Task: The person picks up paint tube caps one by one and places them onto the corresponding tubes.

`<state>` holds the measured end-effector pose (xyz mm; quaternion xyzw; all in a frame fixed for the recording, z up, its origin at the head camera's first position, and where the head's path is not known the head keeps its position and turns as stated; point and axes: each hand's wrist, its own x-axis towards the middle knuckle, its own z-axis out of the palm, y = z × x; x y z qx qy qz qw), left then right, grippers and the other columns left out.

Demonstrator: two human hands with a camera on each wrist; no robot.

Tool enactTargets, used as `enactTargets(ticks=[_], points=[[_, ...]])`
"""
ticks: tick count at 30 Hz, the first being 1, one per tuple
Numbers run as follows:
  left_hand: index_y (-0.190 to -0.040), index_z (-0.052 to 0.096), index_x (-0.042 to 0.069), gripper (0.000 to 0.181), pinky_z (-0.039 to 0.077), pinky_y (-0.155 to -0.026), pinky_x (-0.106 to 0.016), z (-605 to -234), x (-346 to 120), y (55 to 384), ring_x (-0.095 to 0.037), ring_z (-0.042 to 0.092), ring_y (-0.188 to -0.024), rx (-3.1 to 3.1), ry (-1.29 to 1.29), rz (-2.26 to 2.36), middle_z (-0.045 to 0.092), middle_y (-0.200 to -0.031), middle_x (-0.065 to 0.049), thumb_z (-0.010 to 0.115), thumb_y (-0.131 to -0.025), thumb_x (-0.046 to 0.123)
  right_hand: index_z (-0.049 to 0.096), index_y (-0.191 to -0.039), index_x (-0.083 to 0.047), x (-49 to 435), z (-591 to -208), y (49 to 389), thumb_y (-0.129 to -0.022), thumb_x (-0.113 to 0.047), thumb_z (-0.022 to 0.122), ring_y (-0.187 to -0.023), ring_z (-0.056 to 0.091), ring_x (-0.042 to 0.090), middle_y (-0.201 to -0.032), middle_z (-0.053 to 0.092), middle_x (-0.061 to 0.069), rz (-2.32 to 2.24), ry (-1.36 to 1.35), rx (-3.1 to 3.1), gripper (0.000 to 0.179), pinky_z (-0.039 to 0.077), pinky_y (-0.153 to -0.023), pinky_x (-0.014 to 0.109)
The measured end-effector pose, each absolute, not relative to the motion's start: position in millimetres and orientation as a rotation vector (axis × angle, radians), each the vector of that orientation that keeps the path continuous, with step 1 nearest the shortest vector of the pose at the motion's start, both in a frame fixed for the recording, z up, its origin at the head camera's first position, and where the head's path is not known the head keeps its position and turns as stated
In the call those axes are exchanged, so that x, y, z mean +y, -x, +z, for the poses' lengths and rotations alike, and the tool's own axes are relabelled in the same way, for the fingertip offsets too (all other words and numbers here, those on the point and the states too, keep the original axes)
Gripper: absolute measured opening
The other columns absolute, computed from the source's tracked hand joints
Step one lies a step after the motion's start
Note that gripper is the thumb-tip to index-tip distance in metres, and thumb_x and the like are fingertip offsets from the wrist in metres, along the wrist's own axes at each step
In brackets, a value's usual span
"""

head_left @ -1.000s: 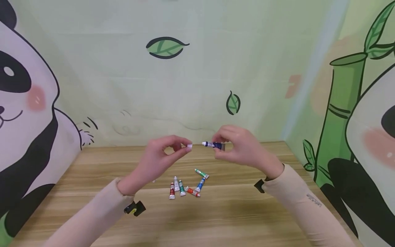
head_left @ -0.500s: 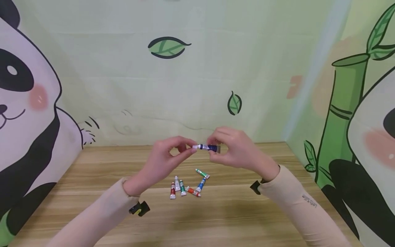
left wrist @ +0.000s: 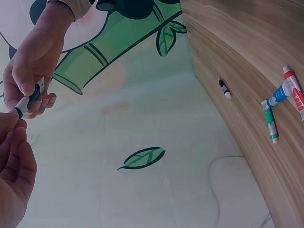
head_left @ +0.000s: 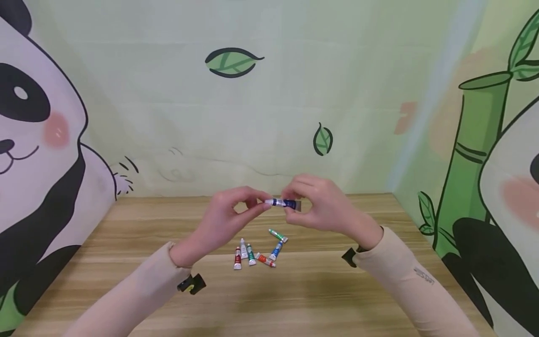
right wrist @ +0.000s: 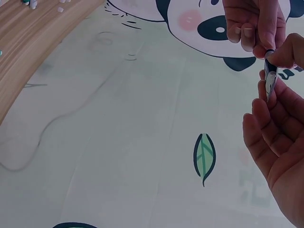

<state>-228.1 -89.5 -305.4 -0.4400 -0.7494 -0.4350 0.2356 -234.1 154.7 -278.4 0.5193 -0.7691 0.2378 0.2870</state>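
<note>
In the head view my right hand (head_left: 322,201) pinches a small dark blue paint tube (head_left: 289,203) above the table. The tube lies nearly level, its nozzle end toward my left hand (head_left: 225,215). Thumb and fingertips of that left hand pinch the white cap (head_left: 268,201) at the nozzle end; fingertips partly hide it. In the left wrist view, the tube (left wrist: 34,96) spans the gap between both hands. The right wrist view shows the flat tail of the tube (right wrist: 270,81) among my right fingers.
On the wooden table (head_left: 294,299) lie red (head_left: 237,259), silver (head_left: 244,249), teal (head_left: 251,255), orange-red (head_left: 266,260), blue (head_left: 276,251) and green (head_left: 278,235) paint tubes. Another dark tube (left wrist: 225,89) lies apart from them. A panda-printed backdrop (head_left: 269,103) encloses the table.
A second ago the cap in my left hand was apart from the tube. The hands came together, and the cap now meets the nozzle end. Over the last half second they barely moved.
</note>
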Motion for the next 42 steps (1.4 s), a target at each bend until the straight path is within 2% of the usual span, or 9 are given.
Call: enactTargets(ticks=[10,16,22,32,38,42], points=[[-0.108,0.074,0.011,0.018,0.049,-0.065,-0.026,-311,-88,228,-0.008,0.058,-0.074,-2.029,1.269,-1.126,0.070,-0.088,0.008,0.075,-0.091,0.006,0.070,-0.093,-0.007,160,-286,234,-0.079,-0.006,0.075,-0.077,0.059,0.008,-0.087,0.067,-0.003,0.704,-1.410,-2.097,0.015,0.054,-0.070,0.027],[-0.107,0.074,0.012,0.016,0.049,-0.063,-0.025,-315,-88,227,-0.008,0.059,-0.074,-2.016,1.265,-1.140,0.072,-0.092,0.006,0.074,-0.092,0.006,0.071,-0.095,-0.008,159,-291,234,-0.079,-0.006,0.076,-0.081,0.060,0.008,-0.090,0.069,-0.003,0.745,-1.408,-2.123,0.016,0.054,-0.073,0.026],[-0.106,0.073,0.011,0.016,0.052,-0.068,-0.025,-316,-86,226,-0.007,0.061,-0.075,-2.002,1.294,-1.147,0.073,-0.096,0.004,0.073,-0.092,0.003,0.071,-0.095,-0.008,160,-295,232,-0.079,-0.004,0.074,-0.080,0.060,0.009,-0.089,0.069,-0.003,0.785,-1.404,-2.137,0.017,0.055,-0.072,0.028],[-0.106,0.073,0.012,0.017,0.052,-0.068,-0.026,-319,-85,225,-0.008,0.060,-0.076,-2.008,1.295,-1.145,0.073,-0.099,0.004,0.073,-0.092,0.002,0.072,-0.096,-0.009,161,-300,231,-0.080,-0.004,0.073,-0.079,0.058,0.009,-0.089,0.068,-0.004,0.853,-1.376,-2.177,0.017,0.054,-0.071,0.027],[-0.113,0.069,0.009,0.022,0.054,-0.072,-0.028,-319,-86,223,-0.009,0.060,-0.080,-2.101,1.224,-1.146,0.071,-0.100,0.004,0.075,-0.092,0.010,0.071,-0.096,-0.008,161,-304,233,-0.080,-0.005,0.074,-0.078,0.058,0.009,-0.089,0.068,-0.003,0.836,-1.369,-2.150,0.017,0.054,-0.070,0.028],[-0.112,0.068,0.009,0.017,0.055,-0.073,-0.029,-318,-89,223,-0.010,0.059,-0.080,-2.243,1.113,-1.189,0.069,-0.097,0.004,0.070,-0.097,0.019,0.070,-0.094,-0.007,161,-305,234,-0.078,-0.005,0.074,-0.077,0.059,0.009,-0.088,0.068,-0.002,0.752,-1.365,-2.092,0.016,0.054,-0.068,0.026]])
